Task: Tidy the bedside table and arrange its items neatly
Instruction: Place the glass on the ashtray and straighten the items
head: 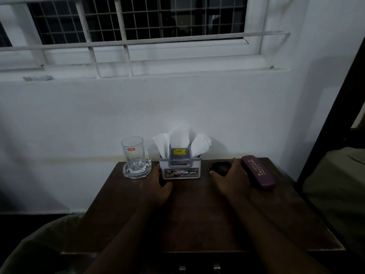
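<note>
Landmark: the tissue holder (pixel 180 168), a white box with napkins standing in it, at the back middle of the bedside table (pixel 197 224).
Glass (pixel 133 153): left of the tissue holder, upright in a clear glass dish (pixel 136 171), near the table's back left corner.
Left hand (pixel 158 187): just in front of the tissue holder's left corner, fingers curled round something small and dark; the light is too dim to tell what it is, or how firmly it is held.
Dark item (pixel 221 167): right of the tissue holder, a black shape under the right fingertips, possibly spectacles or a cord; I cannot tell which.
Right hand (pixel 232 177): right of the tissue holder, fingers spread and laid over the dark item, not clenched; a real grasp cannot be confirmed.
Spectacle case (pixel 258 173): further right of the tissue holder, maroon, lying slanted, touching the right hand's outer edge.
Risk, left: a careless leftward sweep of the left hand could knock the tall glass over in its dish.
Risk, right: the case sits close to the right edge, so a nudge from the right hand could push it off.
Risk, centre: pressing on the dark item, if spectacles, may bend them.
</note>
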A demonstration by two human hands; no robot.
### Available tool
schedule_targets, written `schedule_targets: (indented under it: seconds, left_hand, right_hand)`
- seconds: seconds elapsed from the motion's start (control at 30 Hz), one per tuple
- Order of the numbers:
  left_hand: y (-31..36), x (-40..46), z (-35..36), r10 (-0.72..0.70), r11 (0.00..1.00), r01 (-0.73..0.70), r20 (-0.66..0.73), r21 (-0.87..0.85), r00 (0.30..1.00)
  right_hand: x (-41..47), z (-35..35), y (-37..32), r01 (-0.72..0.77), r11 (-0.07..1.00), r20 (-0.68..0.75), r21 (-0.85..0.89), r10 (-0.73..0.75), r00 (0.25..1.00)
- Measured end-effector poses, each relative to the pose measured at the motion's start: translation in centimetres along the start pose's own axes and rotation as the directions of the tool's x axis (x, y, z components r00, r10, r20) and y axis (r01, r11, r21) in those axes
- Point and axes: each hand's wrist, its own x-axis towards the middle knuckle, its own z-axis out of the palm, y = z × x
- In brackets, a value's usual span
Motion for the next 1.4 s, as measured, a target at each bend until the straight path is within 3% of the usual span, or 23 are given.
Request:
schedule_targets:
  seconds: [0.4,0.53,0.63,0.7,0.77,0.83,0.93,1.0,1.4]
  left_hand:
    - [-0.3,0.3,-0.1,-0.037,0.999,0.037,0.012,0.005,0.999]
    - [-0.2,0.2,0.0,-0.030,1.000,0.030,0.003,-0.002,1.000]
    - [-0.2,0.3,0.1,-0.043,0.999,0.043,-0.003,-0.011,0.999]
    - [-0.3,0.3,0.2,-0.053,0.998,0.053,0.003,-0.015,0.999]
    - [-0.5,0.4,0.2,-0.070,0.997,0.070,0.005,-0.030,0.998]
    - [-0.7,0.6,0.2,-0.077,0.996,0.078,0.016,-0.037,0.997]
    - [-0.5,0.3,0.0,-0.075,0.996,0.076,0.024,-0.045,0.997]
    - [-0.4,0.1,0.1,-0.069,0.996,0.070,0.021,-0.047,0.997]
    - [-0.2,0.1,0.2,-0.060,0.998,0.060,-0.020,-0.003,0.998]
  right_hand:
    - [0.6,0.2,0.2,0.012,0.989,0.058,-0.147,-0.003,0.998]
    - [0.0,-0.3,-0.1,0.012,0.997,0.063,-0.078,-0.007,0.998]
    - [-1.2,-1.7,0.1,0.144,0.989,-0.121,0.028,-0.140,0.983]
    - [-1.5,-3.3,0.8,0.294,0.950,-0.293,-0.107,-0.313,0.904]
    - [-1.0,-5.0,1.9,0.311,0.915,-0.393,-0.259,-0.393,0.831]
    - [-0.4,-6.0,3.1,0.181,0.939,-0.408,-0.293,-0.294,0.864]
    - [0.0,-6.2,3.9,0.005,0.977,-0.301,-0.215,-0.071,0.951]
    - [0.1,-6.0,4.0,-0.040,0.982,-0.237,-0.186,-0.005,0.971]
    - [0.5,-5.5,4.2,0.007,0.991,-0.166,-0.133,-0.029,0.986]
